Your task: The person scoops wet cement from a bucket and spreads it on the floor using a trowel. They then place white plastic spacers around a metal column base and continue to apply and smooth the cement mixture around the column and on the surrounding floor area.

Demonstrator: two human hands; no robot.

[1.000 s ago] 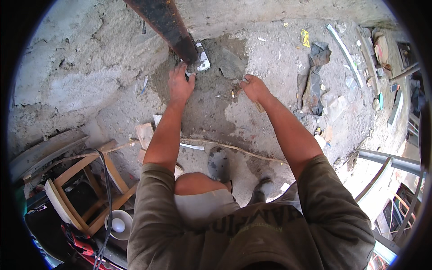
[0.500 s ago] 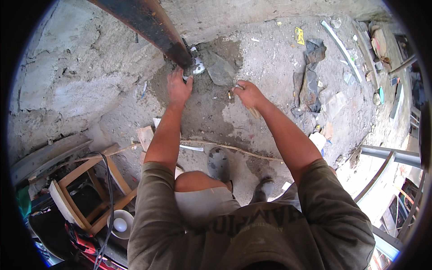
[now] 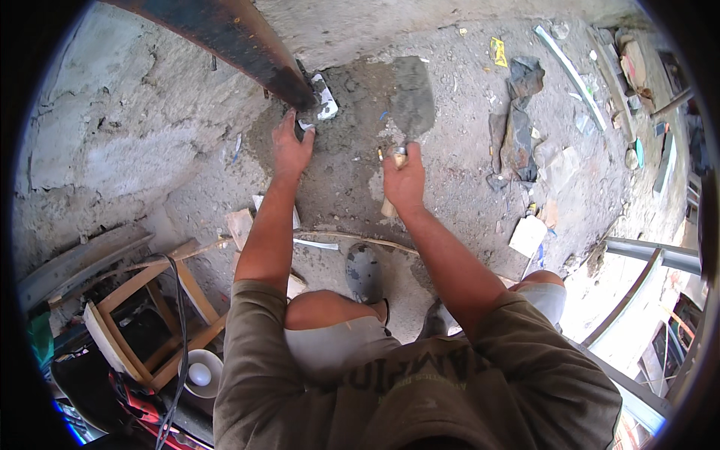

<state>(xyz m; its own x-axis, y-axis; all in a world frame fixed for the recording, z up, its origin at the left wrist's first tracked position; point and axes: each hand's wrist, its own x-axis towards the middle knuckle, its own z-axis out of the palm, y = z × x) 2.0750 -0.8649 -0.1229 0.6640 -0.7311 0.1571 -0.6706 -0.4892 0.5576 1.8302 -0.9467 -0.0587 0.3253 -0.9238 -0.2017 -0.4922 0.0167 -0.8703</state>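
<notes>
Flat wood-hdl trowel (image 3: 413, 99), further rt.

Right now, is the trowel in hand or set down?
In hand: the right hand is wrapped around its handle, with the grey blade of the trowel extending beyond the fist.
</notes>
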